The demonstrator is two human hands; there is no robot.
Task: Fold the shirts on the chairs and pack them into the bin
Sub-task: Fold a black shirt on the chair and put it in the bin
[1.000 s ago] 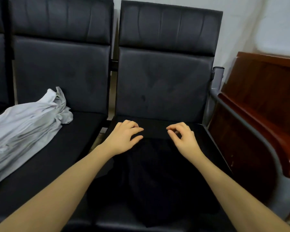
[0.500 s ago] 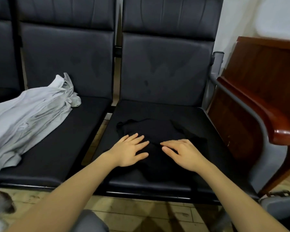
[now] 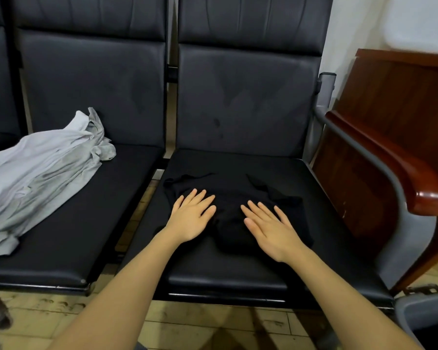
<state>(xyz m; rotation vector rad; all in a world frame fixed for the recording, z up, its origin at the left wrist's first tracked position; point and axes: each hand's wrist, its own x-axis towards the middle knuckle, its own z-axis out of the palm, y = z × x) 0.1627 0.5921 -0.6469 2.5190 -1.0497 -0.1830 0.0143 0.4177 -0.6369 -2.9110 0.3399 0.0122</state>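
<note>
A black shirt (image 3: 229, 221) lies bunched on the seat of the right black chair (image 3: 250, 271), hard to tell from the dark cushion. My left hand (image 3: 191, 218) rests flat on its left part with straight fingers. My right hand (image 3: 271, 229) lies flat on its right part, fingers spread. A grey shirt (image 3: 38, 180) lies crumpled across the seat of the left black chair (image 3: 86, 218), reaching past the left edge of view. A grey rim at the bottom right corner may be the bin (image 3: 422, 317); only a corner shows.
A wooden armrest on a grey metal frame (image 3: 402, 183) bounds the right chair. Behind it stands a dark wooden cabinet (image 3: 390, 102). A gap (image 3: 142, 205) separates the two seats. Tiled floor (image 3: 213, 324) runs in front of the chairs.
Both hands went from curled on the shirt's far edge to lying flat and open on it, nearer the front. The shirt now sits shorter and bunched mid-seat. The view pulled back.
</note>
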